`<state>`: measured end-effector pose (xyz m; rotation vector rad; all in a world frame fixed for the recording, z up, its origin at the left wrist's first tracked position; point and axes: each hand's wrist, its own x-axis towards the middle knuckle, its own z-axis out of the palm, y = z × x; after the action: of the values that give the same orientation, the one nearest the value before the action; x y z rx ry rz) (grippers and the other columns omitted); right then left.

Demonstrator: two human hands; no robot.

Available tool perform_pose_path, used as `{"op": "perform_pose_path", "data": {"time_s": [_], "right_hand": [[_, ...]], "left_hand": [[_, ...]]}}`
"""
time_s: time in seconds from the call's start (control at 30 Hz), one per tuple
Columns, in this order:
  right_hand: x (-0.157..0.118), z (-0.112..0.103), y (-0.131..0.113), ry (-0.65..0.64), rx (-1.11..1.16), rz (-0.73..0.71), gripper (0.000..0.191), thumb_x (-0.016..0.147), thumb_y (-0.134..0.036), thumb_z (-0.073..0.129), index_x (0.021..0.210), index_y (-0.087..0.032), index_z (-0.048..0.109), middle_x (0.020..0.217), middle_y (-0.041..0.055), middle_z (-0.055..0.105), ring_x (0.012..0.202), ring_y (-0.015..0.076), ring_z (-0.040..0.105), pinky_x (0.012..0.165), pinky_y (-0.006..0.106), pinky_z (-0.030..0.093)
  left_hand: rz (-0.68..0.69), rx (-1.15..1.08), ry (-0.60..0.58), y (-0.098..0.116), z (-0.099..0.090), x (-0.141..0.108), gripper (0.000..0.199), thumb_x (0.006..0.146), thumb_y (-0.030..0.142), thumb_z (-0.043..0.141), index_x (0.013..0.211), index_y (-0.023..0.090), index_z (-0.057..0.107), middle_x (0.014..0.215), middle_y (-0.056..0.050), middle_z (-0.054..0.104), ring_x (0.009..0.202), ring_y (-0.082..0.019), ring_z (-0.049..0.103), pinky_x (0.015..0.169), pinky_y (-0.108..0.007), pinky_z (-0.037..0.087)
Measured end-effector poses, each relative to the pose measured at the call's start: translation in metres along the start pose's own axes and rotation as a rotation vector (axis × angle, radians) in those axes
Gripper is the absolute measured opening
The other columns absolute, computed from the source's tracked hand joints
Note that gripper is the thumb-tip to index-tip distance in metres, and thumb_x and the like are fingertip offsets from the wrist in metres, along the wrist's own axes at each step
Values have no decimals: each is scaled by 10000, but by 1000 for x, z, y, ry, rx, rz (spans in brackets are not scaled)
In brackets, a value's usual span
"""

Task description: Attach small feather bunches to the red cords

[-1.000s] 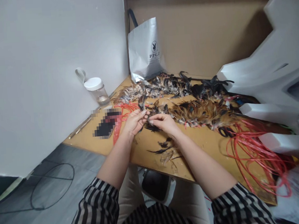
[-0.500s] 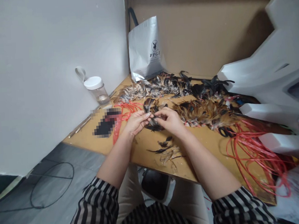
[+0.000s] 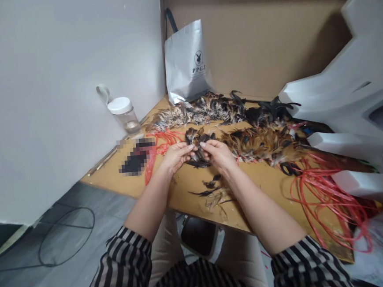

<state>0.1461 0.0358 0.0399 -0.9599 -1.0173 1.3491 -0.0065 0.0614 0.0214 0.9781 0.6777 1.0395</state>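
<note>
Both hands meet over the wooden table, closed in pinches on dark brown feathers [image 3: 196, 136]. My left hand [image 3: 178, 156] grips the feathers between thumb and forefinger. A short gap to the right, my right hand [image 3: 219, 155] pinches at the same feathers; the exact strands in its fingertips are too small to make out. A few loose feathers [image 3: 213, 192] lie on the table just below the hands. Right of my right hand stretches a thick row of brown feathers [image 3: 261, 144], and behind it lies another row of mottled feathers [image 3: 205, 109].
Red plastic strips [image 3: 331, 199] spill over the table's right side, beside black scissor handles [image 3: 288, 169]. More red strips [image 3: 165, 141] lie at left. A lidded clear jar [image 3: 126, 120], a silver bag [image 3: 185, 64] and white foam pieces [image 3: 333, 92] stand around the edges of the table [image 3: 179, 197].
My right hand has turned slightly, its fingertips now a little farther from the left ones. The left hand stays almost in place.
</note>
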Motion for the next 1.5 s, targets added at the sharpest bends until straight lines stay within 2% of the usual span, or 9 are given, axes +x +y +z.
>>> {"op": "perform_pose_path", "data": {"time_s": [0.2,0.67,0.83,0.97,1.03,1.13,1.23,1.33,1.5], "right_hand": [[-1,1,5,12,-28,-18,271,589,-367,698,567,-155,530,414,-65,433,373,38,333,381,178,255],[-1,3,6,57,-140,-52,263,587,-382,681,565,-153,553,390,-68,421,359,46,310,376,201,216],[0,5,6,99,-188,-73,253,572,-383,681,576,-153,575,397,-68,423,375,52,316,390,207,232],[2,4,8,124,-193,-97,250,602,-376,651,715,-155,631,461,-58,483,398,61,347,424,213,284],[2,3,10,83,-302,-157,230,623,-341,640,748,-148,646,547,-27,556,454,77,419,479,224,342],[1,4,14,-63,-631,-287,165,681,-291,600,742,-149,659,671,17,617,578,109,512,584,240,396],[-3,11,12,-251,-1070,-451,164,755,-257,533,806,-187,672,804,37,624,704,127,548,678,246,396],[-7,22,6,-402,-1447,-545,215,808,-260,472,903,-228,663,891,50,601,804,147,546,706,251,378],[-11,40,3,-568,-1730,-684,273,852,-262,396,890,-190,656,905,94,575,856,190,513,708,284,366]], "left_hand": [[-39,64,-32,0,4,-2,188,627,239,699,730,88,658,628,-46,633,515,-46,533,469,-133,402],[-27,182,-49,-3,5,-2,182,637,264,683,719,102,668,578,-36,612,461,-43,498,436,-142,363],[64,244,-32,-4,6,-1,188,638,289,678,685,108,659,547,-27,597,433,-46,484,421,-155,353],[181,141,98,0,3,1,193,645,298,672,675,109,647,560,-26,596,433,-41,475,416,-152,350],[255,30,211,5,-1,3,181,641,285,677,683,113,640,618,-31,613,461,-35,482,424,-138,353],[335,-108,312,10,-9,6,174,632,269,688,681,115,626,640,-27,609,491,-29,486,439,-125,355],[354,-154,302,11,-15,8,184,639,276,684,689,110,623,613,-23,591,496,-34,486,443,-129,357],[353,-169,277,9,-18,8,185,645,274,680,696,107,618,626,-27,595,512,-38,497,448,-133,357],[339,-176,298,10,-15,6,182,637,263,681,681,106,601,598,-15,586,502,-34,487,441,-135,339]]}}
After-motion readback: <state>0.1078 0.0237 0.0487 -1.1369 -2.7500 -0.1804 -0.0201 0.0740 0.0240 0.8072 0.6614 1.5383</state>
